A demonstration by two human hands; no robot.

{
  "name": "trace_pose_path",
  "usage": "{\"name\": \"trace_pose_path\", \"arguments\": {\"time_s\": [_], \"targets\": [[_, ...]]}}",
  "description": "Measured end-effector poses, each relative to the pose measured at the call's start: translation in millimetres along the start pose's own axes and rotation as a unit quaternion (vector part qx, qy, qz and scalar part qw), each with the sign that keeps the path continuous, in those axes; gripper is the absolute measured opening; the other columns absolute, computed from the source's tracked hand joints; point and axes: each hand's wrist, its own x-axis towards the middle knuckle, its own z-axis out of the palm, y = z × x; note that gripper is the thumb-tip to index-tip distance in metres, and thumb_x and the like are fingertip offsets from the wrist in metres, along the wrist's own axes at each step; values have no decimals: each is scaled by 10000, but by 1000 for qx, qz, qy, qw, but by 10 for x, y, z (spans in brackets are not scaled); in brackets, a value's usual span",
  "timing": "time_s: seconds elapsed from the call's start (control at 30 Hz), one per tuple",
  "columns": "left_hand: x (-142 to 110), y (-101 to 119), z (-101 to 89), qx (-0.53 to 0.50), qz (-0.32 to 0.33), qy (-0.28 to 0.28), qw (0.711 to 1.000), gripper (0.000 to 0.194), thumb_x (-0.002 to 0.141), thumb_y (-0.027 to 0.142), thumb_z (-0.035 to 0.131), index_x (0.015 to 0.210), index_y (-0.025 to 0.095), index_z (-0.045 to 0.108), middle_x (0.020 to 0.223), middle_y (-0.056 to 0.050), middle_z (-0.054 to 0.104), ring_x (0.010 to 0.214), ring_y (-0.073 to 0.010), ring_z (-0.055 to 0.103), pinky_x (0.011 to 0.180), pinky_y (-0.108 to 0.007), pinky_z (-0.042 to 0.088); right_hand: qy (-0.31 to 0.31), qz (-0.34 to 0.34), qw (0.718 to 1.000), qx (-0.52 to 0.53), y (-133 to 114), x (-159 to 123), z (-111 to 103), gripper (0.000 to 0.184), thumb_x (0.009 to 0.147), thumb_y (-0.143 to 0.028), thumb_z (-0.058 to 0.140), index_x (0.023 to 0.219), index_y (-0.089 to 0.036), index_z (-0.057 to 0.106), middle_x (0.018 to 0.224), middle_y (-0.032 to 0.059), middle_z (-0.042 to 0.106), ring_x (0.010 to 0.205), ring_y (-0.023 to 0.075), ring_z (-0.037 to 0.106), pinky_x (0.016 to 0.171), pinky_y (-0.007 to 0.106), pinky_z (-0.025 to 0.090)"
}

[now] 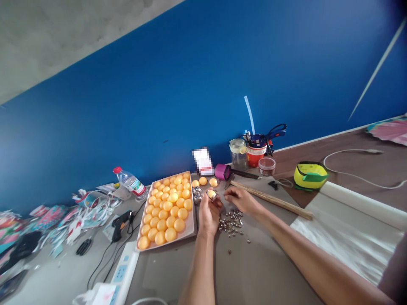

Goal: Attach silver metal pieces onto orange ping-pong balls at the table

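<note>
1. Clearly, the left hand [209,217] pinches an orange ball [211,194] partly ringed with shiny bits, near the right edge of a box [188,226].
2. Nearby, the right hand [243,201] curls its fingers beside that ball; whether they grip anything, I cannot tell.
3. Shiny beads [234,219] lie scattered between the forearms.
4. Rows of yellow-orange balls [171,234] fill the box; silvery balls [197,195] sit just beside it.
</note>
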Motion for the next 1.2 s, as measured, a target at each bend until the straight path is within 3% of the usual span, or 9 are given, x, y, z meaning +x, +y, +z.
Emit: {"name": "trace_pose_path", "arguments": {"time_s": [0.13,0.3,0.43,0.57,0.77,1.03,1.2], "targets": [[15,48,-28,-12,-11,-1,1000,379,730,417,666,993,153,595,725,-33,585,567,-102,495,587,-232,392,-38,-19,961,-274,46,-55,-31,204,753,-214,543,926,-167,638,883,60,611,770,165,570,697,255,388],[11,35,-18,-13,-11,4,1000,387,727,419,666,988,143,593,719,-37,592,561,-103,503,579,-230,397,-106,-35,901,-420,-67,-145,38,208,811,-200,495,953,-191,647,942,73,618,779,167,602,728,258,366],[14,41,-20,-17,-12,2,1000,367,733,399,664,985,144,590,711,-38,595,557,-105,509,575,-228,401,-106,-40,905,-410,-96,-147,47,213,851,-192,439,872,-189,650,904,61,634,796,161,605,758,258,357],[32,63,-54,-30,-7,2,1000,363,755,393,643,1022,154,583,711,-34,594,560,-109,515,582,-233,413,-124,-68,915,-378,-132,-168,65,239,843,-290,489,1010,-196,632,959,66,629,858,175,597,771,260,363],[46,65,-86,-40,-6,-3,999,368,780,398,616,1060,162,570,695,-29,586,547,-114,514,575,-241,418,-156,-90,885,-429,-201,-220,182,205,852,-267,490,971,-184,635,947,82,631,853,184,593,747,277,343],[29,75,-55,-37,-3,3,999,335,778,388,621,1017,156,582,696,-34,590,542,-109,514,571,-235,421,-130,-75,896,-419,-131,-188,206,223,886,-179,406,834,-169,623,870,61,652,796,155,603,732,266,334],[46,67,-74,-40,-10,14,999,349,774,394,624,1031,163,577,695,-27,585,543,-108,513,562,-231,419,-134,-82,905,-395,-179,-199,152,202,870,-239,452,930,-186,637,942,60,639,839,159,593,773,271,338]]}}
